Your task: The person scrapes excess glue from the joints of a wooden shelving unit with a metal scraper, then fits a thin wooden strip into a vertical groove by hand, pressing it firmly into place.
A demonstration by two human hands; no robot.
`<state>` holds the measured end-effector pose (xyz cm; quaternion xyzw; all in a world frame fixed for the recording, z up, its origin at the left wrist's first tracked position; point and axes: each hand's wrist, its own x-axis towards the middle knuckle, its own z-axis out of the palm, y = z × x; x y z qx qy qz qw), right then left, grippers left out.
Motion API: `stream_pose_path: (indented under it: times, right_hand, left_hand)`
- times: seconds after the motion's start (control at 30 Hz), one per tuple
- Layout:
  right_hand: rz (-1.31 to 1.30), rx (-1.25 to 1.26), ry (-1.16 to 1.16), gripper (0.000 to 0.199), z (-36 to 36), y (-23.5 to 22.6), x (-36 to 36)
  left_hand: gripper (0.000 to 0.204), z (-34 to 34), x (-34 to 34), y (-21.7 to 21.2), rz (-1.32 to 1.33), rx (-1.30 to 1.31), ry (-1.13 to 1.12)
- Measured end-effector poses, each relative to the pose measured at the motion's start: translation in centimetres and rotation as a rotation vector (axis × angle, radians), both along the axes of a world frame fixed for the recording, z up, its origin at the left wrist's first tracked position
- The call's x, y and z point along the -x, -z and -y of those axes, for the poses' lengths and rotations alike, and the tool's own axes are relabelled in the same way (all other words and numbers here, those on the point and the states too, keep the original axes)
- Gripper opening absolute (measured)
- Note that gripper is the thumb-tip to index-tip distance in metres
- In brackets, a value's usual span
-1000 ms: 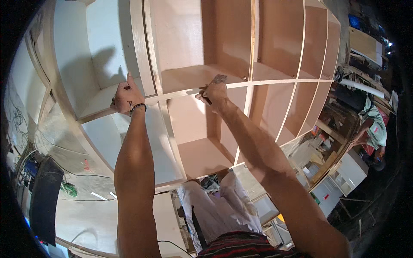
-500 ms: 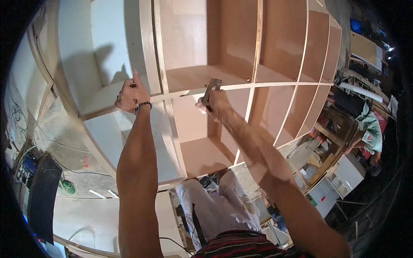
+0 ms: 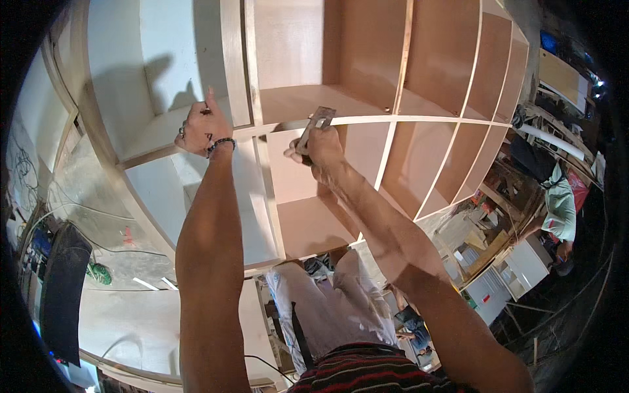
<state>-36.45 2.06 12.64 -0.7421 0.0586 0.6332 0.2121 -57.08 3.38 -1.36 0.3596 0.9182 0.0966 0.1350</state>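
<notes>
holding a slotted grey metal tool [image 3: 329,116] over the pale wooden strip [image 3: 360,120] of a pink-and-white compartmented cabinet [image 3: 363,52], the right hand [image 3: 324,145] is clamped on it; the left hand [image 3: 204,131], apart, is at the same strip, grip not determinable.

Woodworking workshop, large cabinet [image 3: 367,141] with bare wooden edges [image 3: 405,57], wood offcuts [image 3: 496,243], tan board [image 3: 560,73] at right
</notes>
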Motion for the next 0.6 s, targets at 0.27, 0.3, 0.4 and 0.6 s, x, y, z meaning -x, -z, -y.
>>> stream_pose_path:
  times: [0.27,0.3,0.4,0.6]
  right_hand:
    - [0.051,0.039,-0.077,0.023,-1.3,0.7,0.4]
    - [0.050,0.062,-0.097,0.019,-0.4,-0.4,0.6]
    - [-0.004,-0.023,-0.100,0.020,0.0,0.3,0.5]
    - [0.037,-0.055,-0.058,0.021,-0.8,3.7,0.3]
  left_hand:
    - [0.054,-0.5,-1.9,-2.8,-0.031,0.141,0.081]
    - [0.054,-0.5,-1.9,-3.1,-0.031,0.154,0.085]
    - [0.059,-1.3,-1.9,-3.6,-0.037,0.152,0.052]
    - [0.057,-1.6,-3.5,-3.6,-0.029,0.132,0.081]
